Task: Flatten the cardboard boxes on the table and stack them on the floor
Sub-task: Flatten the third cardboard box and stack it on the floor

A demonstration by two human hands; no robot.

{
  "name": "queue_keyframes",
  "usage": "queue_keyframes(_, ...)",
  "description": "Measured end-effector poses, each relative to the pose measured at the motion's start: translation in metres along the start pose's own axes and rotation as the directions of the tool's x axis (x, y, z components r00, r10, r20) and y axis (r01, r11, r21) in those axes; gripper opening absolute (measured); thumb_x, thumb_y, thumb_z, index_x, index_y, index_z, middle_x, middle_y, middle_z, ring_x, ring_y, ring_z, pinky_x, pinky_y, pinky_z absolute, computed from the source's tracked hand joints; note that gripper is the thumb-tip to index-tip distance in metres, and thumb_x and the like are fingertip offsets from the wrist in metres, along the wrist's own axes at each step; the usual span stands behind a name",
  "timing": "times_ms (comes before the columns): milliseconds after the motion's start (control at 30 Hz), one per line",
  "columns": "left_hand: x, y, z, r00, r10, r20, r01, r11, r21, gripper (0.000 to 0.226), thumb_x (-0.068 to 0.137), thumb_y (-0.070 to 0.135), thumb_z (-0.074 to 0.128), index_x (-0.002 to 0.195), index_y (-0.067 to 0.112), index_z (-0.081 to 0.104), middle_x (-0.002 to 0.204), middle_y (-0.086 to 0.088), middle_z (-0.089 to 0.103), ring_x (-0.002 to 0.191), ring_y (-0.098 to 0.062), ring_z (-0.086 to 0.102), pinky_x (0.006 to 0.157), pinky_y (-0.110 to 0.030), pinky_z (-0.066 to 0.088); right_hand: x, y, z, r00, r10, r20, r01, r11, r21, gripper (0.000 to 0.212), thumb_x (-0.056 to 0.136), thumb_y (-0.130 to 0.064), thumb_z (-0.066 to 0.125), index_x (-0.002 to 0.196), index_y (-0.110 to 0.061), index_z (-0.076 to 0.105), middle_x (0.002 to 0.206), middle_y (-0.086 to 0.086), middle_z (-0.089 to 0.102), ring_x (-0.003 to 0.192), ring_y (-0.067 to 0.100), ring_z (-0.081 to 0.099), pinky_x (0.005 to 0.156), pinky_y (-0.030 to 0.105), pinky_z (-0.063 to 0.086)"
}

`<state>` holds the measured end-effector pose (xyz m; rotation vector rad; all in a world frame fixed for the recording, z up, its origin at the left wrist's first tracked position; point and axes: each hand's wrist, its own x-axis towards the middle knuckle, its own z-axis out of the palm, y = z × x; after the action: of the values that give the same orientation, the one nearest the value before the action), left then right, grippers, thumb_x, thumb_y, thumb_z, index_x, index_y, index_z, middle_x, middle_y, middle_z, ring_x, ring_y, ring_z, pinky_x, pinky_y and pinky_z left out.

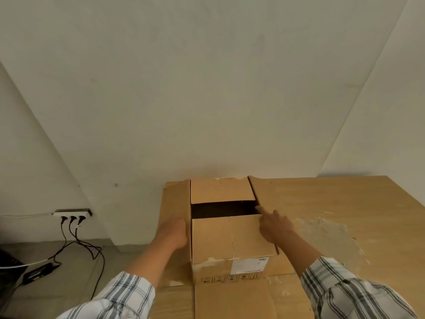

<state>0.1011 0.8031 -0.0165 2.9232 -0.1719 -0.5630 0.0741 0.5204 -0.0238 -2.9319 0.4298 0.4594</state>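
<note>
A box (230, 236) was seen standing at the table's (345, 203) far left corner, against the wall (207, 88). Its two top flaps were folded inward, with a dark gap left between them. The left hand (176, 233) was laid flat and unclenched against the box's left side flap. The right hand (274, 223) was placed at the box's right top edge, forefinger stretched toward the gap, nothing grasped. A power strip (72, 212) was seen low on the wall.

cardboard box (230, 238) | white label, row of handling symbols on near side | text unreadable
</note>
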Motion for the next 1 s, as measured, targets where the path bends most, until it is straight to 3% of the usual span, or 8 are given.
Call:
queue_keyframes(100, 0.007, 0.004, 0.007, 0.998, -0.045, 0.036, 0.051, 0.982, -0.184, 0.017, 0.098, 0.02, 0.049, 0.111, 0.017, 0.06, 0.103, 0.0, 0.061, 0.093, -0.017, 0.058, 0.075, -0.027, 0.042, 0.007, -0.005, 0.0, 0.996, -0.006, 0.094, -0.001, 0.997, 0.083, 0.052, 0.103, -0.045, 0.017, 0.151, -0.028, 0.027, 0.15, 0.021, 0.036, 0.135, 0.043, 0.036, 0.108, 0.051, 0.033)
queue_keyframes(200, 0.012, 0.009, -0.002, 0.995, -0.089, 0.038, 0.096, 0.957, -0.275, 0.023, 0.102, 0.028, 0.038, 0.1, 0.017, 0.058, 0.102, -0.004, 0.061, 0.086, -0.015, 0.055, 0.074, -0.029, 0.04, 0.007, -0.009, -0.019, 0.992, 0.032, 0.125, -0.083, 0.899, 0.43, 0.062, 0.102, -0.053, 0.023, 0.151, -0.017, 0.033, 0.154, 0.019, 0.034, 0.142, 0.041, 0.026, 0.113, 0.051, 0.027)
queue_keyframes(333, 0.011, 0.01, -0.016, 0.971, -0.2, 0.132, 0.239, 0.823, -0.515, 0.058, 0.104, 0.05, 0.028, 0.144, 0.012, 0.046, 0.151, -0.017, 0.044, 0.129, -0.036, 0.05, 0.1, -0.043, 0.047, 0.002, 0.01, -0.073, 0.889, 0.041, 0.456, -0.366, 0.661, 0.655, 0.063, 0.098, -0.056, 0.029, 0.139, -0.013, 0.05, 0.157, 0.013, 0.03, 0.141, 0.051, 0.022, 0.101, 0.068, 0.033)
queue_keyframes(433, 0.008, 0.007, -0.024, 0.936, -0.193, 0.294, 0.342, 0.691, -0.636, 0.083, 0.091, 0.072, 0.04, 0.154, 0.018, 0.035, 0.161, -0.014, 0.029, 0.139, -0.04, 0.04, 0.095, -0.046, 0.049, -0.01, 0.025, -0.091, 0.755, -0.078, 0.651, -0.374, 0.764, 0.525, 0.058, 0.098, -0.053, 0.03, 0.128, -0.013, 0.061, 0.16, 0.009, 0.025, 0.144, 0.051, 0.016, 0.105, 0.075, 0.022)
queue_keyframes(567, 0.001, 0.011, -0.027, 0.894, -0.117, 0.433, 0.3, 0.874, -0.383, 0.125, 0.062, 0.072, 0.076, 0.158, 0.014, 0.019, 0.163, -0.014, 0.023, 0.141, -0.038, 0.039, 0.102, -0.046, 0.051, -0.031, 0.014, -0.094, 0.689, -0.101, 0.717, -0.071, 0.976, 0.207, 0.06, 0.094, -0.042, 0.058, 0.148, -0.021, 0.041, 0.158, 0.008, 0.031, 0.141, 0.044, 0.031, 0.102, 0.061, 0.041)
queue_keyframes(633, -0.002, 0.017, -0.019, 0.89, -0.108, 0.443, 0.252, 0.926, -0.281, 0.132, 0.062, 0.056, 0.086, 0.158, 0.011, 0.008, 0.165, -0.014, 0.015, 0.145, -0.038, 0.032, 0.107, -0.047, 0.047, -0.044, 0.002, -0.091, 0.724, -0.149, 0.673, 0.139, 0.988, 0.068, 0.062, 0.093, -0.038, 0.062, 0.148, -0.021, 0.041, 0.156, 0.006, 0.034, 0.138, 0.038, 0.038, 0.094, 0.042, 0.046)
queue_keyframes(733, -0.003, 0.024, -0.003, 0.91, -0.12, 0.397, 0.205, 0.962, -0.179, 0.153, 0.057, 0.051, 0.091, 0.155, 0.008, -0.02, 0.166, -0.013, -0.015, 0.152, -0.039, 0.007, 0.116, -0.049, 0.035, -0.049, -0.013, -0.062, 0.826, -0.16, 0.541, 0.287, 0.945, -0.159, 0.083, 0.079, -0.051, 0.074, 0.147, -0.016, 0.042, 0.15, 0.006, 0.042, 0.132, 0.033, 0.045, 0.099, 0.04, 0.044)
queue_keyframes(1000, -0.011, 0.034, 0.014, 0.933, -0.145, 0.329, 0.138, 0.989, 0.043, 0.154, 0.061, 0.063, 0.083, 0.149, 0.002, -0.029, 0.161, -0.021, -0.024, 0.152, -0.039, -0.009, 0.124, -0.048, 0.014, -0.056, -0.049, 0.009, 0.965, 0.018, 0.263, 0.138, 0.813, -0.565, 0.108, 0.072, -0.061, 0.076, 0.153, -0.012, 0.024, 0.147, 0.02, 0.044, 0.134, 0.047, 0.041, 0.103, 0.067, 0.035)
